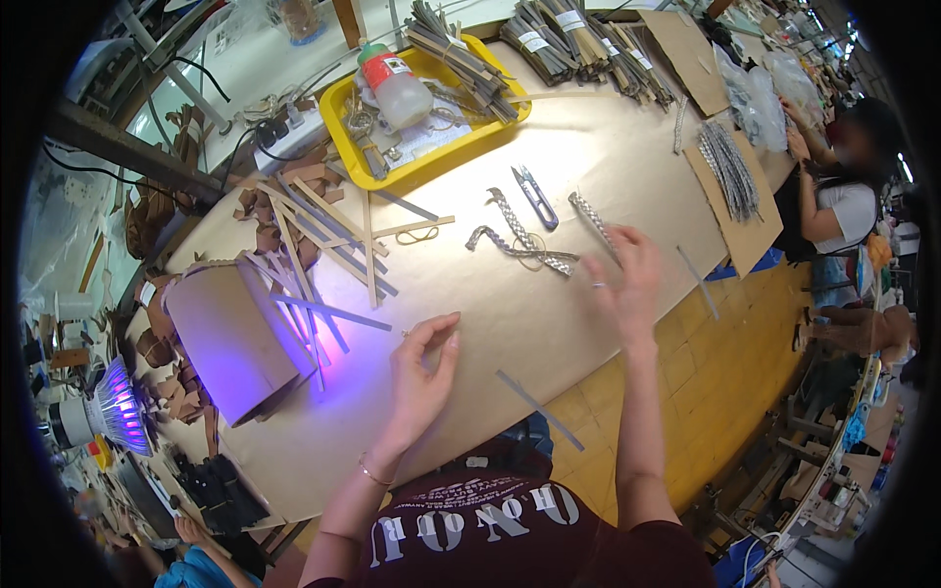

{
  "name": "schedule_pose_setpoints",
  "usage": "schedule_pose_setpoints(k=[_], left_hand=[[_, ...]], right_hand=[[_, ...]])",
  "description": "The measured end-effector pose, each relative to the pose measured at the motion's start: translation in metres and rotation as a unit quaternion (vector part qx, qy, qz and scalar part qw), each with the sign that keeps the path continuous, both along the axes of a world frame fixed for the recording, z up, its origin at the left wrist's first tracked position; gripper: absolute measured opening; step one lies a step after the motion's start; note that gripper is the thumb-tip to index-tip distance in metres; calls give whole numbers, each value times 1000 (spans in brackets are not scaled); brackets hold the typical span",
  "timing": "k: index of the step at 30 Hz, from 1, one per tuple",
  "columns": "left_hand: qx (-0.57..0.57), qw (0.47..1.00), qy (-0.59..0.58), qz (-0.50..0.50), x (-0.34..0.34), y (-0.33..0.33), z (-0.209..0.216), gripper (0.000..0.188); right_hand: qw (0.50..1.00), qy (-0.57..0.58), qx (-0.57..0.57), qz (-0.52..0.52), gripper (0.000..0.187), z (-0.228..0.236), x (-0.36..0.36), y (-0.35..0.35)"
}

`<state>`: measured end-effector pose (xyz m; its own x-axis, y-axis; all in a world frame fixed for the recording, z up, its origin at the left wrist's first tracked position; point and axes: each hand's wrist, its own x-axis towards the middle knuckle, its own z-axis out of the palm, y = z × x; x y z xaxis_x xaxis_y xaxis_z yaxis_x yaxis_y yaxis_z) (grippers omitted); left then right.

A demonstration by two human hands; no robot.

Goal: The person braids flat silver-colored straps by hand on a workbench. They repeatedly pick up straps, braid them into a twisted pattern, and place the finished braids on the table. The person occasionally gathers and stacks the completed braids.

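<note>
Lying beyond hands (632, 284): yellow tray (367, 172) with bottle (402, 98)

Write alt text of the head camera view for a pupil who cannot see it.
A person's right hand is at one end of a silvery braided strip over a brown-topped worktable; the left hand looks empty and slightly open. Nearby lie small blue-handled snips, more braided pieces and loose flat strips, with a yellow tray holding a bottle beyond.
</note>
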<state>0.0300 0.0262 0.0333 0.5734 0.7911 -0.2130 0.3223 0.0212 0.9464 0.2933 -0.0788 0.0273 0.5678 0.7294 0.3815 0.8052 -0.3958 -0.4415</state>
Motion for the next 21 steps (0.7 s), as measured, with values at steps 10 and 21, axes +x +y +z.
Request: schedule_pose_setpoints(k=[10,21], left_hand=[[8,999,-51,11,11,17,11,22],[-75,988,-125,-48,38,33,15,25]], right_hand=[[969,182,134,104,14,-2,-20,79],[728,547,397,114,18,17,43,52]])
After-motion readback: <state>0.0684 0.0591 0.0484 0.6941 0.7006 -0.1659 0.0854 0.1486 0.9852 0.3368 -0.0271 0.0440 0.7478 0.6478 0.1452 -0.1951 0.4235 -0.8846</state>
